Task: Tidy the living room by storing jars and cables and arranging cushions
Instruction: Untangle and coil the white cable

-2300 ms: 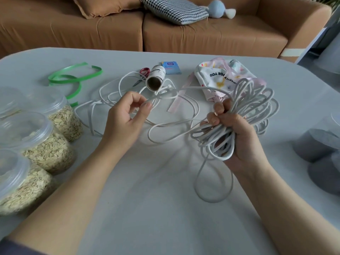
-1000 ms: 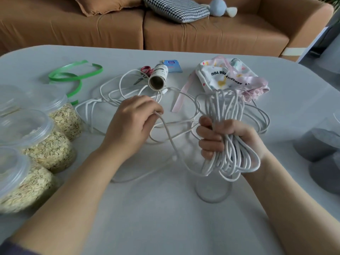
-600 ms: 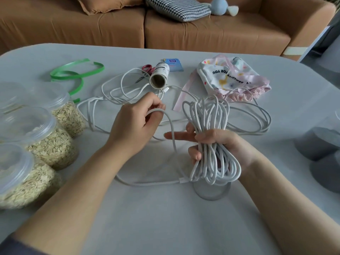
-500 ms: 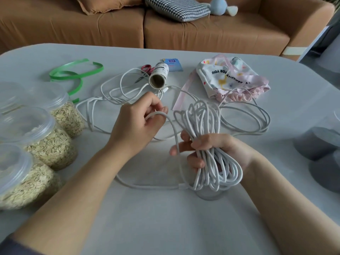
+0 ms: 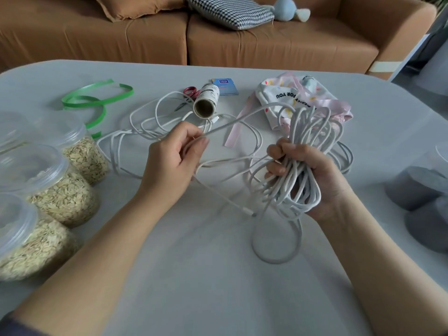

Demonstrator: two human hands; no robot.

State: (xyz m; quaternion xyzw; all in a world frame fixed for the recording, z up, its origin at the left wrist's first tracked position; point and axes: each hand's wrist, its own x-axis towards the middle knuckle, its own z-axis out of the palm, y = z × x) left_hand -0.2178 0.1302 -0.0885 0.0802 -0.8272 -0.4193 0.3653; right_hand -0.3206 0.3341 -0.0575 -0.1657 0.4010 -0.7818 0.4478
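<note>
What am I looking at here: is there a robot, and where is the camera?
No robot: these are a person's two bare hands, seen from one camera worn on the head, looking forward and down. The right hand grips a coiled bundle of white cable; the left hand pinches a loose strand of it. On the grey table lie more loops, lidded jars of oats, a green ribbon, scissors, a cardboard tube and a printed cloth bag. A sofa with cushions stands behind.

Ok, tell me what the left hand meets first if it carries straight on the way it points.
The left hand likely meets the loose cable loops first, then the cardboard roll; depth is unclear.
</note>
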